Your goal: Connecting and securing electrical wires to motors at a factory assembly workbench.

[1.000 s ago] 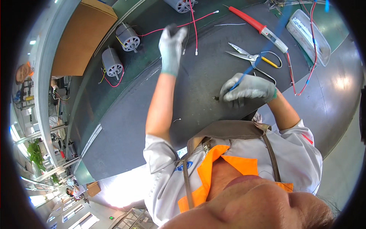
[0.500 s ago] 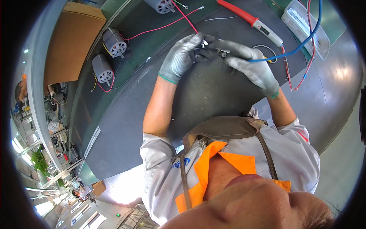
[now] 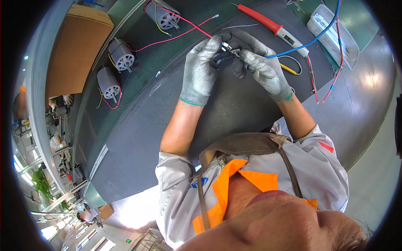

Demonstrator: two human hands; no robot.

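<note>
My left hand (image 3: 197,75), in a grey-white work glove, is closed with thumb and fingers pinching the end of a red wire (image 3: 195,24). A small metal terminal (image 3: 226,45) shows at its fingertips. The wire leads back to a grey motor (image 3: 161,17) at the top. My right hand (image 3: 266,71), gloved alike, is closed round a small metal clip (image 3: 235,53) at the end of a blue cable (image 3: 301,49). Clip and terminal are close together; I cannot tell whether they touch. Fingers partly cover both.
Two more motors (image 3: 121,55) with loose wires stand on the left. A red-and-white handheld probe (image 3: 274,29) lies beyond my right hand. A clear plastic box (image 3: 331,39) of small white parts is at the right. A yellow-handled piece (image 3: 289,68) lies beside my right glove. Cardboard (image 3: 75,54) stands far left.
My hands have come closer together, the right one moving left with the clip. The red terminal and clip now nearly meet. The whole view has shifted slightly.
</note>
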